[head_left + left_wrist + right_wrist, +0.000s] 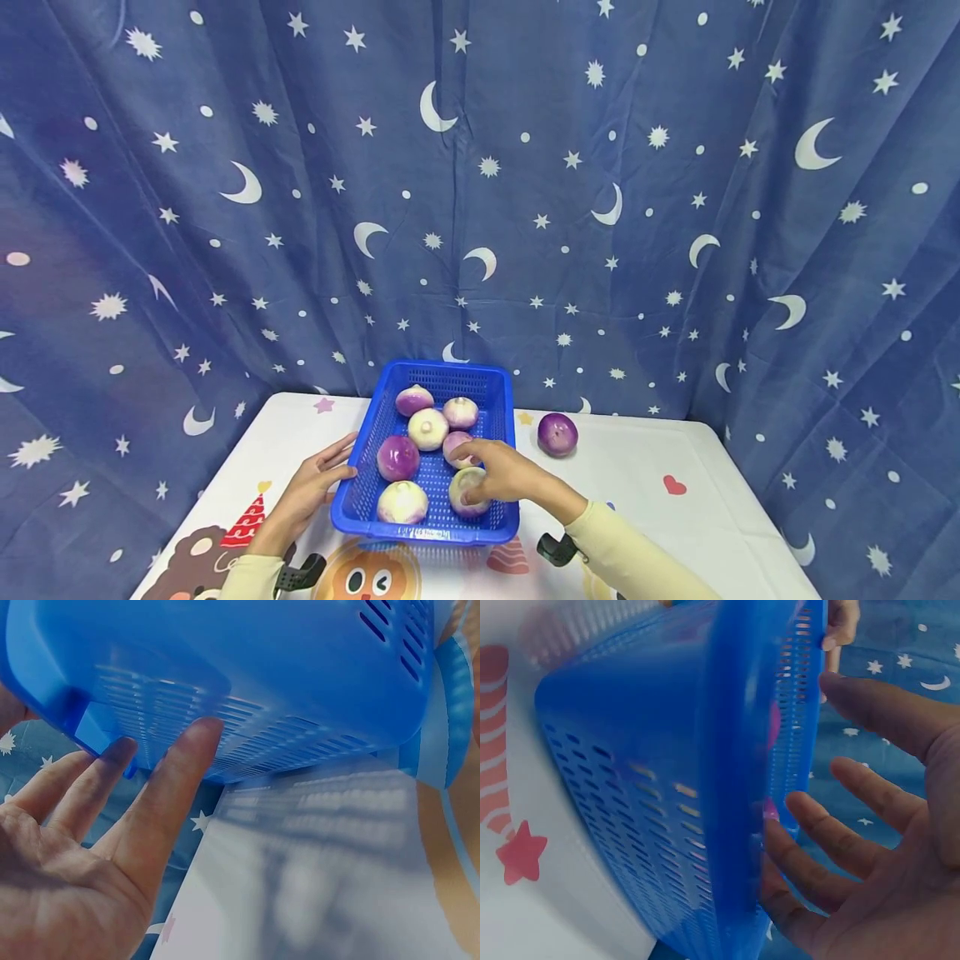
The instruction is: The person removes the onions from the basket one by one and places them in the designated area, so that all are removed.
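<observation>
Your right hand (508, 472) has its fingers loosely spread, gripping nothing; the purple-and-white turnip (458, 492) in the blue basket's (423, 531) near right corner sits left of that palm. Your left hand (306, 487), fingers relaxed, is farther off, at the left edge.

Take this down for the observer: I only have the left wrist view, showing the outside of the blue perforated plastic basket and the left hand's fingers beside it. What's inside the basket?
Observer: The blue perforated plastic basket holds seven round purple-and-white vegetables.
Operator: Are there any outside it?
Observer: Yes, one round glossy purple vegetable lies on the white printed tabletop, to the basket's right.
Operator: And where's the right hand?
Observer: The right hand reaches in over the basket's right wall.
</observation>
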A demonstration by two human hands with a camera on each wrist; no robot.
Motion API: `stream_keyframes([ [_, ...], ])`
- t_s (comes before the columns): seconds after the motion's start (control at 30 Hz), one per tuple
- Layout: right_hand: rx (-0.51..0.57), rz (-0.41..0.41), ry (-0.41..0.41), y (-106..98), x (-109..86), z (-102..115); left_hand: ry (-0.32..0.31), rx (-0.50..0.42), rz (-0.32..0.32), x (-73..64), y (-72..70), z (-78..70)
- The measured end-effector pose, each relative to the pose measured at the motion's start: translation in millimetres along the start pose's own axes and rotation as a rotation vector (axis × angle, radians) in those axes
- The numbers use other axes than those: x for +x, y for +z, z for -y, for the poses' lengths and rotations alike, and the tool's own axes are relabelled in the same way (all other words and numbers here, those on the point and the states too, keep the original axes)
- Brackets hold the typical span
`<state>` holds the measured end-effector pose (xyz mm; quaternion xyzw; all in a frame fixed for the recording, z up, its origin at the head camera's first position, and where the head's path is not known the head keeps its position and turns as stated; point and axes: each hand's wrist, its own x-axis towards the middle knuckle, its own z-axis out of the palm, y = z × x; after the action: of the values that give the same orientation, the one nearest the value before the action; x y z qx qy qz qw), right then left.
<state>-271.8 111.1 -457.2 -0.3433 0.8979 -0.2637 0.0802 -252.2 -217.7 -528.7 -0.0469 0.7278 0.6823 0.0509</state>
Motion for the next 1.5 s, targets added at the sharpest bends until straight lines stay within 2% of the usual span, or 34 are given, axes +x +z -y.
stream_keyframes([
  [0.27, -0.122, 0.045, 0.062, 7, 13.1, -5, -0.003, -0.013, 0.016, 1.4, -0.1, 0.4],
  [0.6, -0.377, 0.129, 0.106, 17, 19.5, -3, -0.006, -0.014, 0.013, -0.6, -1.2, -0.7],
  [0.73, -0.436, 0.158, 0.12, 19, 20.5, -3, -0.006, -0.016, 0.019, -0.1, -0.9, -1.0],
  [1.17, -0.445, 0.205, 0.155, 26, 22.6, -5, -0.014, -0.027, 0.011, -0.3, 0.7, 0.9],
  [1.37, -0.454, 0.2, 0.119, 28, 23.8, -8, -0.022, -0.012, 0.012, -0.6, 1.1, 1.9],
  [1.5, -0.382, 0.167, 0.084, 25, 28.4, -10, -0.006, -0.025, 0.015, -1.2, 0.3, 0.9],
])
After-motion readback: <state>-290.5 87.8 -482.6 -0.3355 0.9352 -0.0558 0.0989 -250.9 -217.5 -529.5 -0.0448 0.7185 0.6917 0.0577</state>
